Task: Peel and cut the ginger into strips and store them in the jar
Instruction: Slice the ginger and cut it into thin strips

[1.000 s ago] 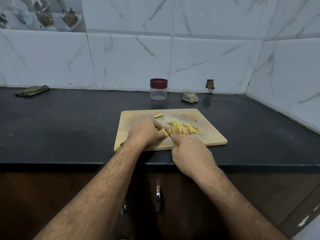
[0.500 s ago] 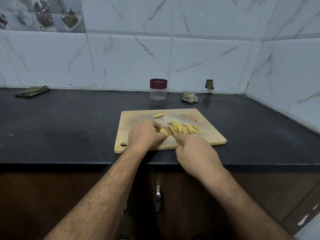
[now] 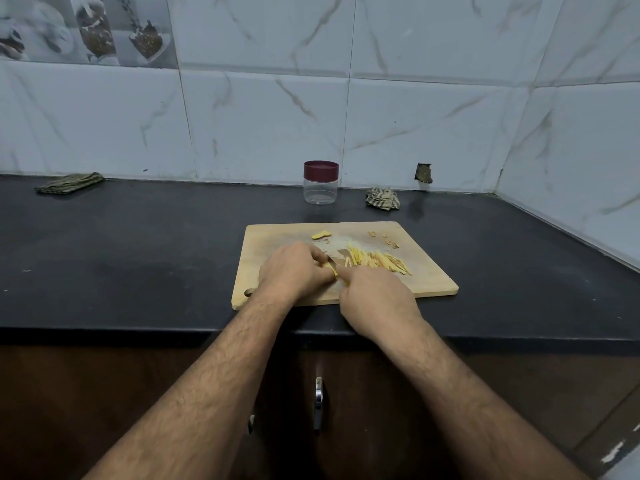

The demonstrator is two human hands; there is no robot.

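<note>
Cutting step: your left hand pinches the remaining ginger piece on the cutting board, your right hand grips a knife beside the cut strips, and the next slice probably needs fingertips clear, the lidded jar waiting behind.

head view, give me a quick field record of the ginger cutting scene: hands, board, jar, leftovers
left hand: holds a ginger piece down on the board
right hand: curled around a knife handle; blade barely visible
cutting board: wooden, on a black counter
ginger strips: piled right of the hands
uncut ginger chunk: near the board's far edge
jar: empty, maroon lid on, behind the board
</note>
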